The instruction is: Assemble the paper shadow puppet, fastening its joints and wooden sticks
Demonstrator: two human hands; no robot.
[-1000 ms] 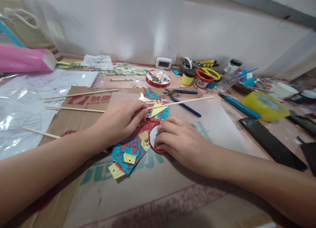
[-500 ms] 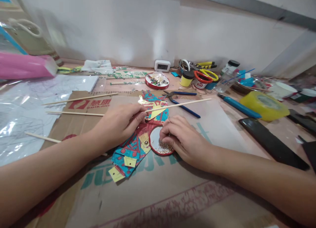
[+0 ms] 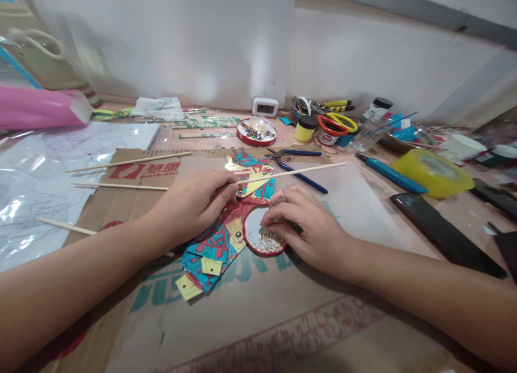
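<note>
A flat paper puppet point(image 3: 226, 238) painted blue, red and yellow lies on a sheet of cardboard point(image 3: 250, 308). My left hand point(image 3: 194, 203) rests on its upper part, fingers closed around the end of a thin wooden stick point(image 3: 291, 172) that runs off to the right. My right hand point(image 3: 307, 227) hovers over a small round red lid point(image 3: 262, 239) holding tiny gold metal bits, its thumb and fingertips pinched together at the lid's top edge. What the pinch holds is too small to see.
Loose wooden sticks point(image 3: 125, 160) lie to the left, over clear plastic sheets point(image 3: 36, 184). Blue-handled pliers point(image 3: 299, 166), a second red lid point(image 3: 257, 132), a yellow tape roll point(image 3: 434, 174), scissors point(image 3: 339, 122), paint jars, a blue knife point(image 3: 391, 174) and a black ruler point(image 3: 444, 236) crowd the right and back.
My right hand has drawn back to the right and lifted, uncovering the small red lid and its gold bits. My left hand stays on the puppet and stick.
</note>
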